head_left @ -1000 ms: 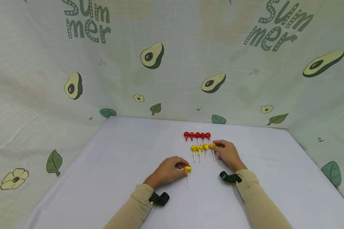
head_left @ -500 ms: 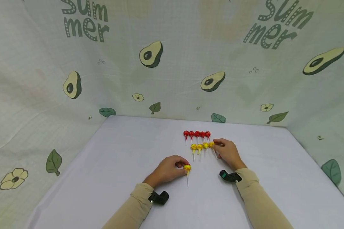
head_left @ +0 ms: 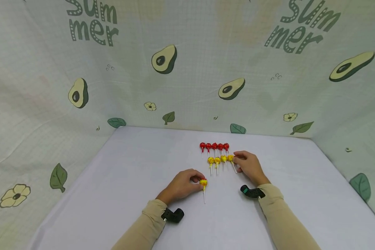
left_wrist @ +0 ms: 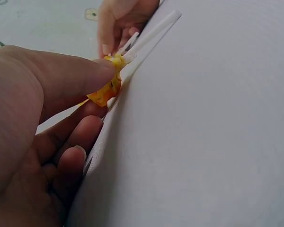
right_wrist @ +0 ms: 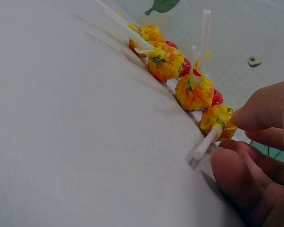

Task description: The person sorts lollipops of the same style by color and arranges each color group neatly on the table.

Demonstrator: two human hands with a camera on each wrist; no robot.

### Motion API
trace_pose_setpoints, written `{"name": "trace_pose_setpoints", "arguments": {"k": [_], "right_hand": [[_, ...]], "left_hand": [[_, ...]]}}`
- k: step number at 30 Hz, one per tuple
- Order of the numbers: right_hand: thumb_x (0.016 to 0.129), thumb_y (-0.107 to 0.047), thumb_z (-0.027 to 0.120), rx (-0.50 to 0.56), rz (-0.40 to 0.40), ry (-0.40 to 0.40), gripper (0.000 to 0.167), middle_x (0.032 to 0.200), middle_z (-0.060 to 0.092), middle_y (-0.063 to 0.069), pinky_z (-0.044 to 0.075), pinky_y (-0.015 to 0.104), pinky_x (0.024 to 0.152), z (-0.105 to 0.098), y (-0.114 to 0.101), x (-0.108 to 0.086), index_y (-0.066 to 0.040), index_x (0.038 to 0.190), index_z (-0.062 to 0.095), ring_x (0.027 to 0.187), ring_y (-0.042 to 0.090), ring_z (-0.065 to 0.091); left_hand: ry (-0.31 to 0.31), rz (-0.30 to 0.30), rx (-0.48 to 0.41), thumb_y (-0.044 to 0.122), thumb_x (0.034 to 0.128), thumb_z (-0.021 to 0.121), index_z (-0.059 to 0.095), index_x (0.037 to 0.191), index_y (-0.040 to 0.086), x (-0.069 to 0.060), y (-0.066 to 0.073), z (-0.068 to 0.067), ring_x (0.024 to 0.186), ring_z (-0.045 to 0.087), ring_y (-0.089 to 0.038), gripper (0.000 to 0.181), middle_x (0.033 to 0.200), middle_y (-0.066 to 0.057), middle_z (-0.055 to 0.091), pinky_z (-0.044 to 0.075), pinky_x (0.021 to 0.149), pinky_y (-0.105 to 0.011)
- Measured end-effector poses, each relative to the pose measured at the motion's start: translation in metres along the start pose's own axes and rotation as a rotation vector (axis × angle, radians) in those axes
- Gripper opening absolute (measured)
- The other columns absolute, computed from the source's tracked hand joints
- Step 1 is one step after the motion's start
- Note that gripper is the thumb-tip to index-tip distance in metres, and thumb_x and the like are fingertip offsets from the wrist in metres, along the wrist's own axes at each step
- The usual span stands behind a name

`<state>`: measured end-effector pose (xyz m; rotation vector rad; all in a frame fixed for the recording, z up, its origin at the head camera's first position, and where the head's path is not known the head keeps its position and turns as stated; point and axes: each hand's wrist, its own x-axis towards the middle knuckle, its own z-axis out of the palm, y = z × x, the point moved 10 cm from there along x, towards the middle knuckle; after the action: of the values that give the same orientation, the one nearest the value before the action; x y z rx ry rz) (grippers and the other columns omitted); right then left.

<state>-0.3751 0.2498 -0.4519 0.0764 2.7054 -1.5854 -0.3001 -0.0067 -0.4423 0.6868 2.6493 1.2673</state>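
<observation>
My left hand [head_left: 183, 184] pinches a yellow-wrapped lollipop [head_left: 203, 182] by its head, between thumb and fingers; its white stick points toward me. In the left wrist view the thumb [left_wrist: 80, 73] covers part of the wrapper. My right hand [head_left: 250, 167] is at the right end of a row of yellow lollipops [head_left: 217, 160]. In the right wrist view, one fingertip touches the side of the end lollipop [right_wrist: 218, 120], while the other fingers are apart from it. That lollipop lies on the cloth, its stick slanting to the right in the head view.
Behind the yellow row lies a row of several red lollipops [head_left: 214, 146]. A white cloth covers the table [head_left: 128, 166]. A curtain with avocado prints [head_left: 187, 69] rises at the back and sides. Each wrist wears a black camera band [head_left: 174, 216].
The end yellow lollipop's stick has swung to the right. My right hand has since drawn back slightly rightward from it. My left hand keeps its lollipop in nearly the same place.
</observation>
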Motion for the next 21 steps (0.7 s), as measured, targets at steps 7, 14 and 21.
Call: {"name": "trace_pose_setpoints", "arguments": {"k": [7, 14, 21], "right_hand": [[0.100, -0.024, 0.062, 0.026, -0.008, 0.009, 0.039, 0.116, 0.064, 0.016, 0.054, 0.029, 0.064, -0.003, 0.001, -0.001, -0.005, 0.133, 0.059, 0.072, 0.025, 0.061], [0.100, -0.029, 0.062, 0.026, -0.013, 0.023, 0.040, 0.115, 0.064, 0.015, 0.054, 0.029, 0.067, -0.007, -0.001, -0.006, -0.006, 0.133, 0.060, 0.083, 0.028, 0.061], [0.100, -0.026, 0.062, -0.036, -0.045, 0.041, 0.037, 0.114, 0.065, 0.015, 0.054, 0.029, 0.067, -0.009, -0.007, -0.014, -0.004, 0.130, 0.061, 0.082, 0.027, 0.061]], "left_hand": [[-0.018, -0.017, -0.047, 0.024, 0.0879, 0.077, 0.071, 0.110, 0.025, -0.002, -0.001, -0.001, 0.088, 0.057, -0.008, 0.022, 0.094, 0.014, 0.063, 0.047, 0.080, -0.028], [-0.024, -0.040, -0.148, 0.025, 0.0873, 0.078, 0.071, 0.110, 0.026, 0.000, -0.005, -0.003, 0.090, 0.060, -0.010, 0.023, 0.097, 0.011, 0.065, 0.048, 0.082, -0.030], [0.003, -0.083, -0.333, 0.020, 0.0883, 0.078, 0.070, 0.114, 0.019, 0.000, -0.007, -0.009, 0.097, 0.062, -0.015, 0.027, 0.106, 0.006, 0.067, 0.050, 0.087, -0.034]]}}
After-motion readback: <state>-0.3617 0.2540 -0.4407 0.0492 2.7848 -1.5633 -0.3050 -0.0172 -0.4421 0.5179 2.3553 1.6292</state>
